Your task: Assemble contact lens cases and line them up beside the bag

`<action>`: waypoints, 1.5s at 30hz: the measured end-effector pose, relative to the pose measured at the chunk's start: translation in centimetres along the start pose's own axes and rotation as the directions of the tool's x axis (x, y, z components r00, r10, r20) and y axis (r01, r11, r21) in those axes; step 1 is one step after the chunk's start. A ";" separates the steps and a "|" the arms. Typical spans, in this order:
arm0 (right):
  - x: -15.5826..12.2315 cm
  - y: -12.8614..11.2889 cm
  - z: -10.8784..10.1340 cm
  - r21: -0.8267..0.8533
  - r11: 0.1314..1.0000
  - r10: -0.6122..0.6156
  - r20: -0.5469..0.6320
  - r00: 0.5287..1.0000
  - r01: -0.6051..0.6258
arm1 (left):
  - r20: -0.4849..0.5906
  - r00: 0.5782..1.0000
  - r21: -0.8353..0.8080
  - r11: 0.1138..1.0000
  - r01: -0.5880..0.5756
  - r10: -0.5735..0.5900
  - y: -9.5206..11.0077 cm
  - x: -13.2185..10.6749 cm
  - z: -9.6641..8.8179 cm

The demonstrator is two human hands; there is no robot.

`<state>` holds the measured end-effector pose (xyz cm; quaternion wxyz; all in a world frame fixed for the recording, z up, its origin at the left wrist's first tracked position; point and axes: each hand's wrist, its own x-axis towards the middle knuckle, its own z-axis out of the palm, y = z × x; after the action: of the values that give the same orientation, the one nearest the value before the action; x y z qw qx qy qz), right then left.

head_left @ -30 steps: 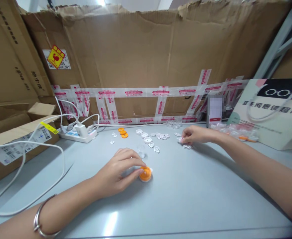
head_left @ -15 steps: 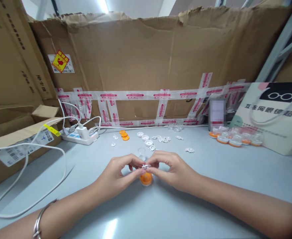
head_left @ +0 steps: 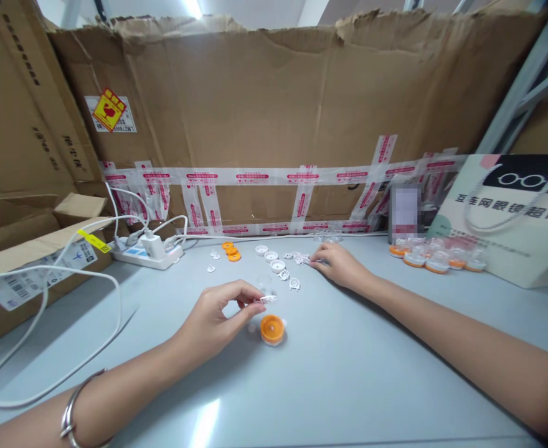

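My left hand (head_left: 230, 311) pinches a small white plastic part (head_left: 269, 299) between thumb and fingertips, above the table. Just below it an orange round cup-shaped part (head_left: 272, 328) with a pale base sits on the table. A clear dome (head_left: 265, 284) stands behind the held part, partly hidden. My right hand (head_left: 337, 264) is stretched forward, fingers closed at the right end of a group of white openwork parts (head_left: 299, 258). Whether a piece is between those fingertips I cannot make out. One openwork part (head_left: 294, 284) lies apart, nearer to me.
White rings (head_left: 277, 266), orange discs (head_left: 231, 251) and small white pieces (head_left: 211, 269) lie further back. Finished-looking clear-topped orange units (head_left: 436, 261) stand by a paper bag (head_left: 512, 218). A power strip (head_left: 150, 254), loose white cable (head_left: 119, 311) and open carton (head_left: 35, 267) occupy the left.
My right hand has left the white part held by both hands and moved forward and right to the white parts. My left hand keeps its part. The orange cup is now fully visible.
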<state>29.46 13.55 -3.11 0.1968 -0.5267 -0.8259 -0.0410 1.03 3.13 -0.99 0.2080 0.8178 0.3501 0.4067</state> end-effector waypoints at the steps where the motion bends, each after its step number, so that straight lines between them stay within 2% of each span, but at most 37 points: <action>1: -0.1 -0.2 0.1 -0.024 0.999 -0.022 0.002 1.000 0.022 | -0.004 1.000 0.002 1.000 -0.001 0.001 0.0 0.0 0.0; 4: -0.3 -1.3 -0.2 -0.063 0.996 -0.069 -0.019 0.997 0.067 | -0.013 1.000 0.002 1.000 0.001 -0.001 0.1 -0.1 -0.2; 6: -0.4 -1.8 -0.5 -0.025 0.997 -0.068 -0.018 0.997 0.068 | -0.010 1.000 0.005 1.000 0.000 0.000 0.1 0.0 -0.2; 9: -0.4 -1.9 -0.5 0.046 0.998 -0.041 -0.027 0.999 0.042 | -0.012 1.000 0.010 1.000 -0.012 0.012 0.1 0.0 -0.3; 13: -0.4 -1.4 -0.1 0.021 0.999 -0.032 -0.089 0.995 0.034 | -0.014 1.000 0.011 1.000 -0.018 0.018 0.1 0.0 -0.3; 21: -0.4 -1.7 -0.3 0.111 0.992 -0.051 -0.028 0.998 0.054 | -0.020 0.999 0.014 0.999 -0.029 0.029 0.2 -0.1 -0.3; 27: -0.8 -3.4 -1.7 0.233 0.971 -0.069 0.079 0.994 0.049 | -0.021 0.999 0.027 0.999 -0.033 0.033 0.2 0.0 -0.3; 30: -1.0 -4.6 -2.8 0.402 0.911 0.027 0.164 0.986 -0.092 | -0.017 0.999 0.028 0.999 -0.035 0.035 0.2 0.0 -0.3; 32: -1.1 -4.9 -3.2 0.450 0.880 0.096 0.144 0.985 -0.151 | -0.013 0.999 0.026 0.999 -0.035 0.036 0.2 0.1 -0.3; 35: -1.0 -4.4 -3.1 0.429 0.893 0.092 0.124 0.988 -0.137 | -0.014 0.999 0.027 0.999 -0.038 0.039 0.1 0.0 -0.3; 40: -1.0 -3.5 -2.7 0.432 0.894 -0.028 0.317 0.948 -0.118 | -0.010 0.999 0.027 0.999 -0.045 0.045 0.0 -0.1 -0.3; 45: -1.2 -3.7 -2.7 0.399 0.902 0.011 0.355 0.935 -0.162 | -0.006 0.999 0.034 0.998 -0.048 0.048 0.1 0.0 -0.3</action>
<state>27.41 10.13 -0.53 0.1604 -0.5071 -0.8120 0.2401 0.78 3.12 -0.74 0.1830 0.8280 0.3379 0.4085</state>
